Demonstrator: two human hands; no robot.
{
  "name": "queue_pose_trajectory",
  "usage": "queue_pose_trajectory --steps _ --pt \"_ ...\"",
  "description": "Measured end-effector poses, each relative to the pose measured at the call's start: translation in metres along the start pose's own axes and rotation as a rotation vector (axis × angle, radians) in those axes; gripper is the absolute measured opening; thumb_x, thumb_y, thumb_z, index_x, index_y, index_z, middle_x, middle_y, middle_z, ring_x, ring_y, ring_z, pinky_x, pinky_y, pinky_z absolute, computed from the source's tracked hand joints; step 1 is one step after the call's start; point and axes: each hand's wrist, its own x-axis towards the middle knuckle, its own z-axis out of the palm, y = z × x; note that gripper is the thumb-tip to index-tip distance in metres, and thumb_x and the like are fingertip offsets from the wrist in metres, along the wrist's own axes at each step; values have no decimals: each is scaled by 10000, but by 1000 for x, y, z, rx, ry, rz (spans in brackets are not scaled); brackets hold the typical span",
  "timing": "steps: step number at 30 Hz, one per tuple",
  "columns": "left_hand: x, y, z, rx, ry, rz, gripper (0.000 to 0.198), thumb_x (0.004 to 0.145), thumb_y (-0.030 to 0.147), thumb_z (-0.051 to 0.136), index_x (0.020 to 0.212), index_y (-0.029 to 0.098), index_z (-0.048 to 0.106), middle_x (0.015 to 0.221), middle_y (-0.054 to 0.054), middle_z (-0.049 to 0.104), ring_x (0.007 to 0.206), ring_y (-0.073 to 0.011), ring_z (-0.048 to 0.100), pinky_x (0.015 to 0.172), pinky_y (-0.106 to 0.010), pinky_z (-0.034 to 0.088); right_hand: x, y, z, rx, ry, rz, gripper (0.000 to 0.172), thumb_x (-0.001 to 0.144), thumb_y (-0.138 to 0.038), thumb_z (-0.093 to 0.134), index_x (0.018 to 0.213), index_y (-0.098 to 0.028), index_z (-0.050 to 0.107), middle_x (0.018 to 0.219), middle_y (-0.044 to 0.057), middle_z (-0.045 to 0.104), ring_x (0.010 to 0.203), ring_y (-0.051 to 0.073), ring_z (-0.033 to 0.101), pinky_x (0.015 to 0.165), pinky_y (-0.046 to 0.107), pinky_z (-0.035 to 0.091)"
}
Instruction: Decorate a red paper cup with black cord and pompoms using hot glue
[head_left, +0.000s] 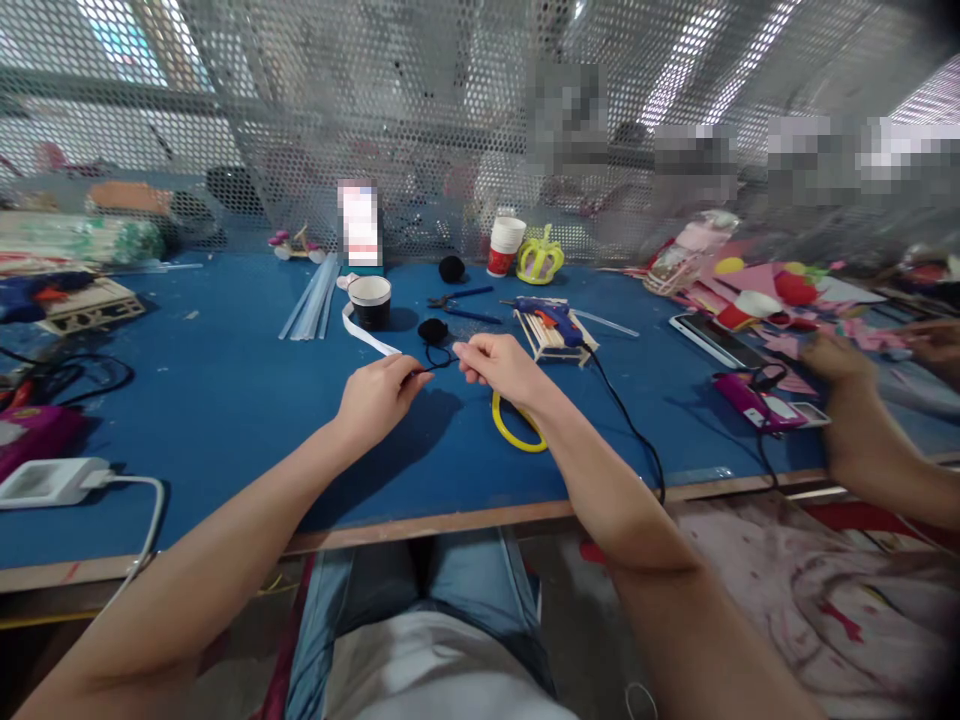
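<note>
Over the blue table, my left hand (377,398) is closed in a pinch on a thin black cord (441,362). Facing it, my right hand (495,364) pinches the same cord, which makes a small loop between the two. Just beyond the fingers lies a fuzzy black ball (433,332), apparently joined to the cord. A second black ball (451,269) rests farther back. A black cup (371,308) stands past my left hand, with a white strip (367,335) curving from it toward that hand. Beneath my right wrist shows a yellow ring-shaped thing (517,432), partly hidden.
Blue-handled pliers (465,308) lie behind the hands. A glue gun (551,318) rests on a stick rack, its cable crossing the table edge. Clear glue sticks (311,298) lie left. A white power adapter (52,482) sits front left. Another person's hand (840,360) works at right.
</note>
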Motion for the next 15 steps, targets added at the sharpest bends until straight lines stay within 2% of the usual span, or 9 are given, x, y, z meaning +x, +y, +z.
queue_pose_trajectory --steps 6,9,12,15 --pt "3 -6 -2 -88 12 -13 267 887 313 452 872 150 663 825 -75 697 706 -161 615 635 -245 410 1 2 -5 47 -8 -28 287 826 -411 563 701 -153 556 624 14 614 528 68 501 516 196 399" --pt "3 -7 -1 -129 38 -18 257 878 308 465 862 147 665 812 -73 702 700 -160 615 641 -246 414 2 1 -7 96 -26 -29 388 818 -531 536 754 -150 574 705 43 648 561 78 533 492 191 400" --pt "3 -7 0 -136 32 -19 255 872 307 473 852 144 667 790 -71 699 680 -158 609 627 -246 409 1 -1 -8 77 29 44 545 827 -644 419 685 -142 575 609 47 618 493 75 516 455 199 378" --pt "2 -6 1 -123 15 -15 256 872 306 471 847 145 668 784 -71 696 667 -157 604 613 -246 402 0 -3 -7 -33 68 62 574 834 -643 404 569 -150 535 465 14 535 417 67 471 452 210 363"
